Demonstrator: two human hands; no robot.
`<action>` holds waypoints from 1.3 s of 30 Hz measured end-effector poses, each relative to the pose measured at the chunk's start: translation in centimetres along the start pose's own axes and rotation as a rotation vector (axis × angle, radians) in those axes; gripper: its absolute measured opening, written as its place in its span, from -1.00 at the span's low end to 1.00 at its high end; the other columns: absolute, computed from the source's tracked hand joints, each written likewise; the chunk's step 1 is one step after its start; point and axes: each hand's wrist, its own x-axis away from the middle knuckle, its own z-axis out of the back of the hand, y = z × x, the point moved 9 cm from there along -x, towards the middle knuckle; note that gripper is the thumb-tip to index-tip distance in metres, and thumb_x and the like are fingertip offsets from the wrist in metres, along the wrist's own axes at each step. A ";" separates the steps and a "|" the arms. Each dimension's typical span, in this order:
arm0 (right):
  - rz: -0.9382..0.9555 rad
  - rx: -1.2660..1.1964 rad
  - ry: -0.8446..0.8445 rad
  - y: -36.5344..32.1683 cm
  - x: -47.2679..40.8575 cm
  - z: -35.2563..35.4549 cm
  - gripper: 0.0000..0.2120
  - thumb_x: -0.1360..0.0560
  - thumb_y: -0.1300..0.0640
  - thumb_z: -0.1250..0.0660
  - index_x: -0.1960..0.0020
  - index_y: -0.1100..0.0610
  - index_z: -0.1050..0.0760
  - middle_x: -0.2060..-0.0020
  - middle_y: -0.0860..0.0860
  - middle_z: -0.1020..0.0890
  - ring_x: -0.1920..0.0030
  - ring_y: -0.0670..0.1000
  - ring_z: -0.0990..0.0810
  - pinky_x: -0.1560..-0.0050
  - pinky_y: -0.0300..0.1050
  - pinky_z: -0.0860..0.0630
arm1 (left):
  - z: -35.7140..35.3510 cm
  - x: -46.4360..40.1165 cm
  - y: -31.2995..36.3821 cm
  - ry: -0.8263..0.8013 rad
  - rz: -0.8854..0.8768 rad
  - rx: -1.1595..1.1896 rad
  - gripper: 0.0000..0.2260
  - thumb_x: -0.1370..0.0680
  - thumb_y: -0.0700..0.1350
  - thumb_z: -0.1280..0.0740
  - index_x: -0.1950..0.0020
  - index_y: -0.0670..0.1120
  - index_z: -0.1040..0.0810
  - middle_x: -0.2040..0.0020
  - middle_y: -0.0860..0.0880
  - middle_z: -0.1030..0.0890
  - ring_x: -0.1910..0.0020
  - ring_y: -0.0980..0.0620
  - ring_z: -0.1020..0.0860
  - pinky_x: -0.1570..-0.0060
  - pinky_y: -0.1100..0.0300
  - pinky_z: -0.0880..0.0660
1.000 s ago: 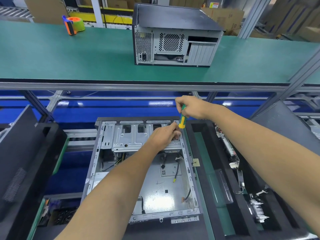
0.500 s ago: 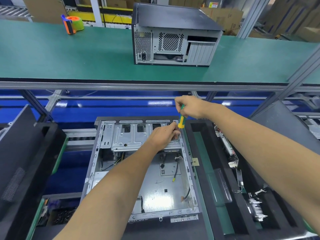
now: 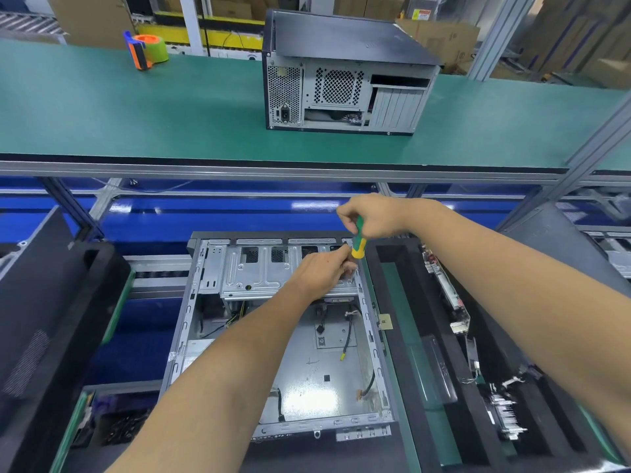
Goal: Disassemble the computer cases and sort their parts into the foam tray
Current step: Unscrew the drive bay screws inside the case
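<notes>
Your right hand (image 3: 370,215) was fisted around the green-and-yellow screwdriver (image 3: 358,245), the smooth plastic handle held nearly upright with the yellow collar just below your fingers. The tip was hidden behind your left hand (image 3: 322,269). That hand sat directly under the right one, fingers curled at the right edge of the stamped, ribbed drive cage (image 3: 259,271); can't tell whether they pinched anything. Both hands were over the far right corner of the open case (image 3: 283,336), a bare grey sheet-metal box lying flat, with loose black cables on its shiny floor.

Right of your hands, touching the case side, was the black foam tray (image 3: 403,336) with long rectangular slots; a circuit board (image 3: 444,288) stood on edge in one of them.

Beyond your hands, up on the green mat shelf (image 3: 136,114), stood a closed case (image 3: 345,73) with perforated vent grilles, and well off to the left an orange-and-green tape dispenser (image 3: 146,49).
</notes>
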 end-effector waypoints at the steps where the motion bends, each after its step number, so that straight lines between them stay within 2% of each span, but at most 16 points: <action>1: 0.008 0.012 -0.009 -0.2 0.0 -0.1 -0.75 -0.31 0.48 -0.18 0.18 0.18 -0.46 0.22 0.04 -0.56 0.16 0.04 -0.49 0.21 -0.12 -0.42 | 0.1 0.0 0.1 0.003 -0.006 -0.002 -0.85 -0.70 0.08 -0.08 0.01 0.07 -0.32 0.19 0.17 -0.63 0.28 -0.02 -0.58 0.23 0.07 -0.46; 5: -0.004 0.049 -0.027 -0.3 -0.1 -0.2 -0.72 -0.32 0.47 -0.22 0.12 0.15 -0.50 0.18 0.01 -0.56 0.17 0.02 -0.48 0.31 -0.24 -0.37 | 0.3 0.2 0.4 0.003 -0.018 -0.013 -0.67 -0.64 0.22 0.07 -0.02 0.04 -0.36 0.18 0.14 -0.64 0.27 -0.05 -0.59 0.24 0.07 -0.43; 8: -0.059 0.108 -0.017 0.4 -0.1 -0.1 -0.80 -0.46 0.27 -0.37 -0.05 0.09 -0.47 0.07 0.04 -0.45 0.15 0.02 -0.42 0.21 -0.07 -0.41 | 0.4 0.2 0.6 0.010 -0.025 -0.022 -0.71 -0.66 0.21 0.05 -0.01 0.08 -0.33 0.21 0.18 -0.59 0.32 0.00 -0.53 0.26 0.10 -0.33; 10: -0.105 0.208 -0.008 0.8 -0.1 0.0 -0.90 -0.56 0.10 -0.32 -0.02 0.09 -0.42 0.08 0.05 -0.42 0.14 0.07 -0.39 0.11 0.04 -0.40 | 0.1 0.1 0.3 -0.005 -0.009 -0.032 -0.82 -0.71 0.15 -0.04 0.03 0.13 -0.27 0.21 0.18 -0.59 0.33 0.02 -0.51 0.26 0.10 -0.34; 11: -0.126 0.257 -0.005 0.9 0.0 0.1 -0.89 -0.59 0.07 -0.26 0.04 0.08 -0.38 0.12 0.06 -0.43 0.17 0.09 -0.39 0.14 0.05 -0.38 | 0.1 0.0 0.2 -0.008 -0.002 -0.039 -0.84 -0.72 0.12 -0.08 0.04 0.14 -0.25 0.21 0.17 -0.60 0.33 0.02 -0.51 0.26 0.09 -0.36; 14: -0.129 0.245 -0.022 0.4 -0.2 -0.1 -0.81 -0.60 0.16 -0.20 0.18 0.08 -0.27 0.26 0.06 -0.41 0.30 0.06 -0.30 0.28 -0.04 -0.26 | 0.0 0.0 0.0 -0.011 0.013 -0.036 -0.87 -0.72 0.06 -0.12 0.02 0.13 -0.27 0.19 0.17 -0.62 0.30 0.03 -0.56 0.23 0.07 -0.47; 18: -0.099 0.081 -0.104 -0.3 0.2 -0.2 -0.75 -0.52 0.35 -0.27 0.24 0.12 -0.29 0.23 0.12 -0.46 0.27 0.08 -0.35 0.24 0.01 -0.37 | 0.2 0.1 0.1 -0.002 0.012 -0.006 -0.84 -0.70 0.12 -0.09 0.03 0.12 -0.31 0.22 0.20 -0.61 0.30 0.02 -0.57 0.23 0.09 -0.46; 22: -0.078 -0.036 -0.117 -0.1 1.1 -0.1 -0.77 -0.40 0.44 -0.31 0.31 0.18 -0.41 0.20 0.16 -0.47 0.29 -0.04 -0.40 0.34 -0.28 -0.39 | 0.2 0.2 0.2 -0.002 0.017 0.006 -0.68 -0.63 0.28 0.02 0.02 0.10 -0.36 0.27 0.26 -0.56 0.28 0.04 -0.59 0.22 0.08 -0.46; 24: -0.079 -0.056 -0.090 0.2 1.1 -0.3 -0.86 -0.39 0.41 -0.35 0.26 0.21 -0.54 0.16 0.17 -0.49 0.25 -0.07 -0.44 0.27 -0.20 -0.44 | 0.2 0.1 0.3 -0.009 0.016 0.001 -0.67 -0.63 0.29 0.02 0.00 0.09 -0.36 0.24 0.22 -0.61 0.25 0.01 -0.62 0.20 0.06 -0.49; 26: -0.101 -0.030 -0.041 0.6 1.0 -0.4 -0.86 -0.42 0.32 -0.41 0.12 0.11 -0.64 0.12 0.21 -0.54 0.21 0.02 -0.47 0.20 -0.02 -0.45 | 0.1 0.0 0.0 -0.020 0.021 -0.020 -0.72 -0.66 0.25 -0.03 -0.02 0.09 -0.37 0.19 0.17 -0.65 0.22 -0.01 -0.63 0.17 0.03 -0.53; 28: -0.131 0.001 0.004 1.2 1.0 -0.5 -0.81 -0.45 0.25 -0.42 -0.02 0.04 -0.58 0.15 0.23 -0.59 0.26 0.06 -0.47 0.27 -0.03 -0.41 | 0.1 0.0 0.0 -0.010 0.017 -0.021 -0.80 -0.69 0.19 -0.10 0.02 0.12 -0.34 0.20 0.18 -0.64 0.23 0.00 -0.62 0.18 0.03 -0.52; 30: -0.162 0.011 0.078 1.6 1.3 -0.1 -0.82 -0.48 0.17 -0.41 -0.05 0.05 -0.48 0.20 0.15 -0.57 0.27 0.07 -0.46 0.30 -0.05 -0.38 | 0.1 0.1 0.2 0.000 0.005 -0.025 -0.81 -0.70 0.18 -0.11 0.04 0.14 -0.30 0.20 0.19 -0.63 0.26 0.03 -0.61 0.21 0.05 -0.51; 32: -0.208 -0.052 0.171 2.1 1.6 0.3 -0.87 -0.53 0.08 -0.36 0.06 0.08 -0.42 0.19 0.03 -0.60 0.24 0.08 -0.47 0.28 -0.05 -0.37 | 0.2 0.2 0.3 0.004 -0.001 -0.029 -0.80 -0.70 0.18 -0.11 0.06 0.14 -0.29 0.20 0.18 -0.64 0.27 0.04 -0.61 0.21 0.05 -0.52; 34: -0.270 -0.111 0.218 2.6 1.8 0.3 -0.77 -0.60 0.01 -0.25 0.15 0.10 -0.34 0.13 0.00 -0.64 0.23 0.07 -0.47 0.25 -0.04 -0.38 | 0.2 0.2 0.4 0.009 -0.006 -0.027 -0.80 -0.71 0.18 -0.11 0.06 0.15 -0.28 0.20 0.17 -0.64 0.27 0.03 -0.61 0.21 0.03 -0.54; 37: -0.358 0.106 0.160 2.2 1.9 0.1 -0.67 -0.66 -0.06 -0.10 0.22 0.06 -0.26 0.22 0.04 -0.49 0.28 0.05 -0.40 0.29 -0.03 -0.29 | 0.2 0.2 0.4 -0.001 0.009 -0.038 -0.79 -0.71 0.17 -0.12 0.05 0.11 -0.32 0.19 0.18 -0.63 0.26 0.03 -0.61 0.17 -0.02 -0.56; 39: -0.423 0.219 0.115 2.0 2.1 0.2 -0.67 -0.68 -0.04 -0.08 0.23 0.06 -0.26 0.23 0.06 -0.46 0.29 0.06 -0.41 0.24 -0.03 -0.33 | 0.1 0.2 0.4 -0.011 0.018 -0.040 -0.79 -0.71 0.16 -0.13 0.04 0.08 -0.35 0.19 0.21 -0.62 0.25 0.04 -0.61 0.15 -0.03 -0.57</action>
